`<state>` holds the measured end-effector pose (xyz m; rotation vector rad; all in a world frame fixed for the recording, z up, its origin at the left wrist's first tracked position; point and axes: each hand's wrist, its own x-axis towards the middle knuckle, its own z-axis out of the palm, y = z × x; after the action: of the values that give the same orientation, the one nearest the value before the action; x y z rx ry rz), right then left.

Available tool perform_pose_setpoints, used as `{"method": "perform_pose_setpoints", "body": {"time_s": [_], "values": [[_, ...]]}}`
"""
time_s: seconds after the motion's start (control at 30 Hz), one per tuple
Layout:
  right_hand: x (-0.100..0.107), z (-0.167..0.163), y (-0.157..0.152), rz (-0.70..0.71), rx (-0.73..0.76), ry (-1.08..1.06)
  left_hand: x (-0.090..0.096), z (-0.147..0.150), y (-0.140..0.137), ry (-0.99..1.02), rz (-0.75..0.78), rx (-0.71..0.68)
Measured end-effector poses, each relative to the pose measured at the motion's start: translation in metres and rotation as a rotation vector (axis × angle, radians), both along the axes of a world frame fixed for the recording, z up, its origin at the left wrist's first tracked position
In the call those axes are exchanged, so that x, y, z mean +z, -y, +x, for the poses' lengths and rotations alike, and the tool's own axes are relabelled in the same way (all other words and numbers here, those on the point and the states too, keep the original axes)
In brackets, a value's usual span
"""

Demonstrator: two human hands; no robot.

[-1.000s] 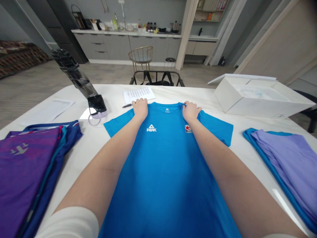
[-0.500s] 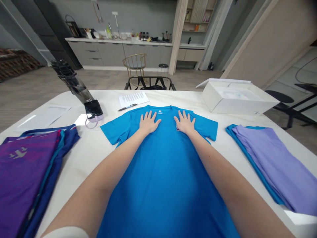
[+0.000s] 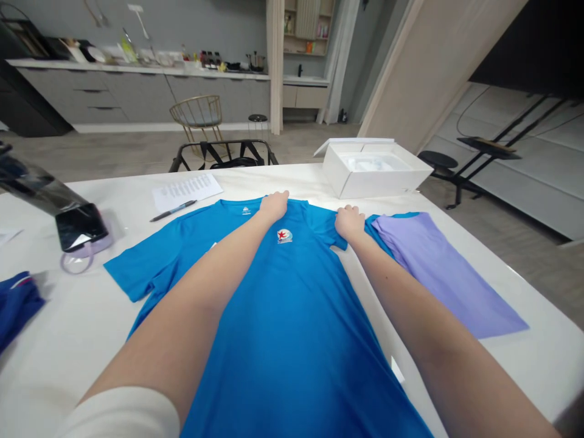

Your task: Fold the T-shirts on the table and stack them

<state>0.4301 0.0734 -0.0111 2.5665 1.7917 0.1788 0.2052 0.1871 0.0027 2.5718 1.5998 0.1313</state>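
A blue T-shirt [image 3: 292,316] lies spread on the white table, its collar at the far end and a small round logo [image 3: 285,235] on the chest. At the collar's right side, my left hand [image 3: 274,205] is closed with its fingers curled on the fabric. My right hand [image 3: 350,222] grips the end of the right sleeve, fingers bent over it. Both fingertips are partly hidden behind the knuckles. The left sleeve [image 3: 141,258] lies flat, stretched outward. Just beyond my right hand is a folded lilac garment [image 3: 438,267] on top of a blue one.
An open white box [image 3: 378,176] stands at the table's back right. A printed sheet [image 3: 187,193] and a pen [image 3: 173,210] lie beyond the left shoulder. On the left are a dark device stand [image 3: 82,225] and navy clothing [image 3: 18,304]. A black-framed chair [image 3: 223,155] is behind the table.
The view has turned to the right. My hands, earlier flat and spread on the shirt's chest, have moved right and closed on the collar side and the right sleeve. The chest logo is now uncovered.
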Motion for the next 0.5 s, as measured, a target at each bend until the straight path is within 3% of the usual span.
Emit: {"method": "perform_pose_setpoints", "body": {"time_s": [0.13, 0.33, 0.4, 0.5], "values": [[-0.001, 0.011, 0.006, 0.011, 0.021, 0.014, -0.009, 0.013, -0.019, -0.054, -0.059, -0.003], [0.004, 0.016, 0.007, 0.023, 0.013, -0.038, -0.017, 0.008, -0.026, 0.057, -0.107, 0.035], [0.018, 0.012, 0.006, 0.015, 0.026, -0.129, -0.020, 0.003, -0.024, 0.145, -0.115, 0.051], [0.058, -0.010, 0.006, 0.101, 0.105, -0.415, -0.022, -0.007, -0.016, 0.407, -0.105, 0.080]]}}
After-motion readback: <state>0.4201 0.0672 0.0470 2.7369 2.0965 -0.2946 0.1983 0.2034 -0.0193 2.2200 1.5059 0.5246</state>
